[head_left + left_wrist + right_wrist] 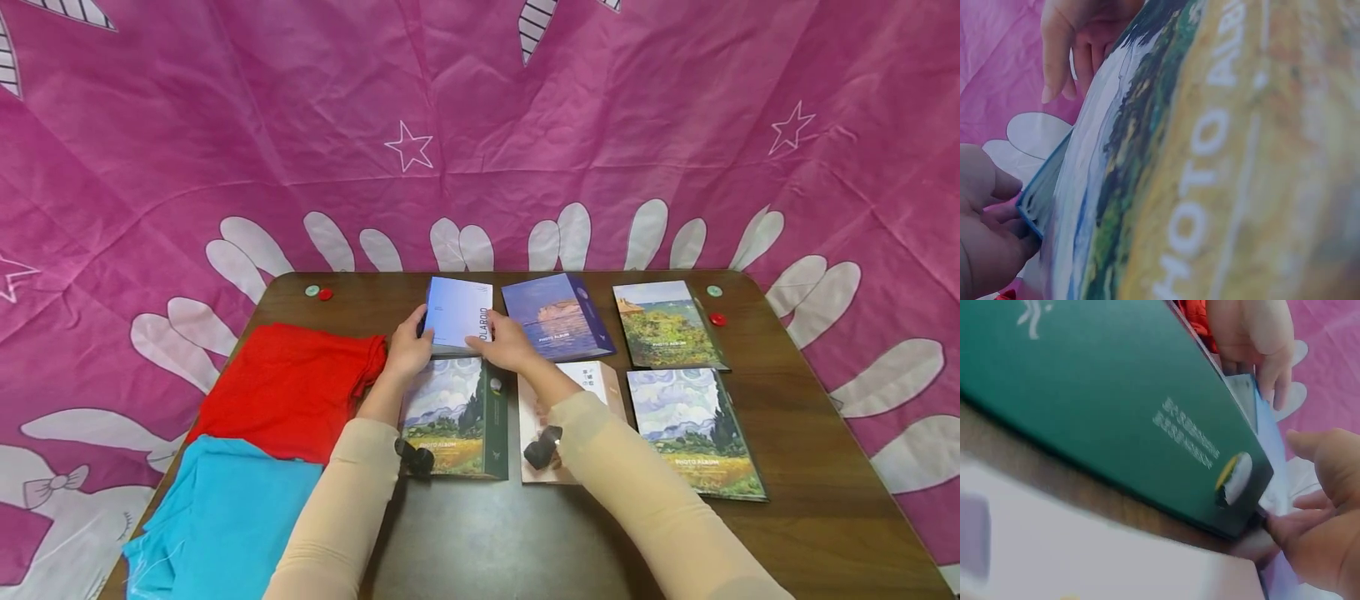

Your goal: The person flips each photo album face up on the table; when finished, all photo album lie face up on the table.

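A blue-to-white photo album [459, 312] marked "POLAROID" lies between both hands at the back of the table. My left hand [408, 346] grips its left side, and in the left wrist view the left fingers [1004, 240] curl round a corner. On the other side my right hand [512, 340] holds the right edge, its thumb over the cover in the head view. Just in front lies a green-spined photo album [450, 417] with a landscape painting; it hides part of the blue album in both wrist views.
To the right are a purple sea-cliff album [555, 317], a pale album [600, 379] under the right forearm, and two landscape albums [663, 325] [693, 433]. Red cloth [285, 387] and turquoise cloth [225, 517] lie left. Red and pale green discs [717, 319] sit near the back corners.
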`<state>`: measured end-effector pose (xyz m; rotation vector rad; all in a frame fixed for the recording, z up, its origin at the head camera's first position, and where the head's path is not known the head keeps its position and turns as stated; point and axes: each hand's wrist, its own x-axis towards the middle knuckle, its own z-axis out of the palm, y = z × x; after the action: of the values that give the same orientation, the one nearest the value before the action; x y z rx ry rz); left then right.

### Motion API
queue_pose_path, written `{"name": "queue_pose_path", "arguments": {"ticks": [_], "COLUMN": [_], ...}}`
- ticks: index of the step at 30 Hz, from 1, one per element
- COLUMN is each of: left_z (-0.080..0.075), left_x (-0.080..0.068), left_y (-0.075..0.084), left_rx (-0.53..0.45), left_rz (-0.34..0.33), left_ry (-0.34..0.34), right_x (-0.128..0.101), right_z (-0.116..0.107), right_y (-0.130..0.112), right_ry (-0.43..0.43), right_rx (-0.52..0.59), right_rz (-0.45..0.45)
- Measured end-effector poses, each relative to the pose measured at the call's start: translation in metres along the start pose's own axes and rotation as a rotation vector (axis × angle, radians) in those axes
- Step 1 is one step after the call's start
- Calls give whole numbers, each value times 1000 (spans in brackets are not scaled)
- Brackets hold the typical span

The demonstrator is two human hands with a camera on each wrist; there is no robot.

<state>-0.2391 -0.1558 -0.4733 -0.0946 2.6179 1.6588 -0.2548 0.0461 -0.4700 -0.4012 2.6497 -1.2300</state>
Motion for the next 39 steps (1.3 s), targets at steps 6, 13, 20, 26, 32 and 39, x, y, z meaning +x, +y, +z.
{"name": "queue_pose_path", "arguments": {"ticks": [6,13,20,26,32,39], "left_z": [7,30,62,80,97,119], "left_x": [0,-9,-17,-19,-18,-16], "left_y": [9,28,36,41,50,56], "left_rx": [25,62,49,17,-1,95], "left_rz": [84,169,230,198,198,133], "left_ry": [109,126,13,-38,-88,-180], "right_x": [-11,-23,-42,-59,-65,-68], "right_z": [-16,-48,-90,-114,-124,-119], "right_y": [0,5,25,47,71,91], "right_ry": [-31,91,131,137,73,-24], "right_rx": [-9,32,121,156,100,77], "right_rz": [-20,-71,-48,14,146,273]}}
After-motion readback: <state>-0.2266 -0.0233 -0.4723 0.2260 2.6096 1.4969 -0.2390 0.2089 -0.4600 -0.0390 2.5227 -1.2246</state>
